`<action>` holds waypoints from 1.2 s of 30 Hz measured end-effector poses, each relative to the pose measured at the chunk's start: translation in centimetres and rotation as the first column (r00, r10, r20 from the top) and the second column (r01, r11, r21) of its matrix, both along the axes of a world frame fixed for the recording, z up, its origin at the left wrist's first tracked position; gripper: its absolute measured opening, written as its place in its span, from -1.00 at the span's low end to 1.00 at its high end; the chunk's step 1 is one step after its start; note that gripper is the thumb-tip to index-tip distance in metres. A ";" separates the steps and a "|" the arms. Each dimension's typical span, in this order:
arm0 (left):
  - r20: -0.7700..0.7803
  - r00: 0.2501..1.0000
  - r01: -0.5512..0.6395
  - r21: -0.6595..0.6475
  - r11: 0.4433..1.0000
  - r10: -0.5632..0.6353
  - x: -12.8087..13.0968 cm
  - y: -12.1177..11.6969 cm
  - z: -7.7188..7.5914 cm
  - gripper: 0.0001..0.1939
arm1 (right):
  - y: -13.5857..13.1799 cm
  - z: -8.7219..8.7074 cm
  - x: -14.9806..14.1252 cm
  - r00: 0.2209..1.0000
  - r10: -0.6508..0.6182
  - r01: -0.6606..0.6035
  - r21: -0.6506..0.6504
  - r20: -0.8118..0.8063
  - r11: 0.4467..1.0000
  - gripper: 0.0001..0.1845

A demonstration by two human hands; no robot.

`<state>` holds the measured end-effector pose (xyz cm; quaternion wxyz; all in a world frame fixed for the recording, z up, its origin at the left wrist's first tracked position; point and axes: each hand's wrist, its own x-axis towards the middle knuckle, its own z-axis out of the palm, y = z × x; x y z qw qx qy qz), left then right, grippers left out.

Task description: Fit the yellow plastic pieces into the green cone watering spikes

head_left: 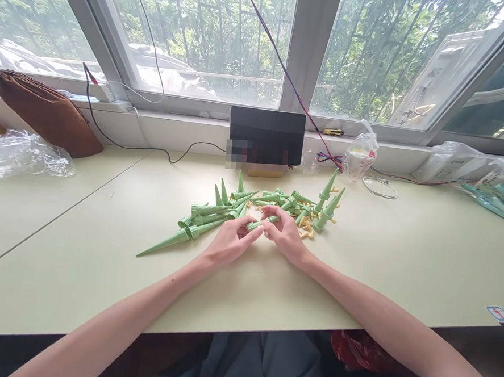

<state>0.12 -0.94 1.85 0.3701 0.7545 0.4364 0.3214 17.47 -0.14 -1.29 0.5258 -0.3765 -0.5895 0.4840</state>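
Between my hands lies a green plastic watering spike [256, 225], tilted up to the right. My left hand [230, 238] is closed around its collar end, and my right hand [286, 237] pinches it farther along. Fingers cover part of the spike. Left of my left hand, several green spikes [167, 244] lie in a pile, a few standing upright. More spikes [291, 202] lie behind my right hand. To the right, two upright spikes [327, 211] carry small yellow pieces at their sides. Loose small yellow valve-like pieces [306, 228] are scattered beside my right hand.
A dark tablet [267, 133] stands on a wooden base [265, 170] at the back. A brown drawstring bag [47, 110] and clear plastic [27, 158] lie at left. Cables, a bagged cup [360, 152] and teal packets [496, 200] are at right. The table's front edge runs beneath my forearms.
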 end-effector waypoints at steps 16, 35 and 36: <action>-0.097 0.995 -0.015 0.203 0.979 0.036 -0.1 0.3 -0.8 -0.58 | -0.2 0.4 0.1 1.000 0.023 -0.022 0.054 -0.014 0.998 -0.61; 0.218 0.976 0.057 -0.263 0.963 0.001 -0.3 0.7 -0.2 -0.64 | -0.3 -0.1 -0.3 0.998 -0.057 0.055 0.095 0.017 0.994 -0.58; 0.238 0.971 0.069 -0.284 0.956 0.001 -0.3 0.7 -0.1 -0.63 | -0.4 0.0 -0.3 0.997 -0.070 0.067 0.094 0.022 0.993 -0.58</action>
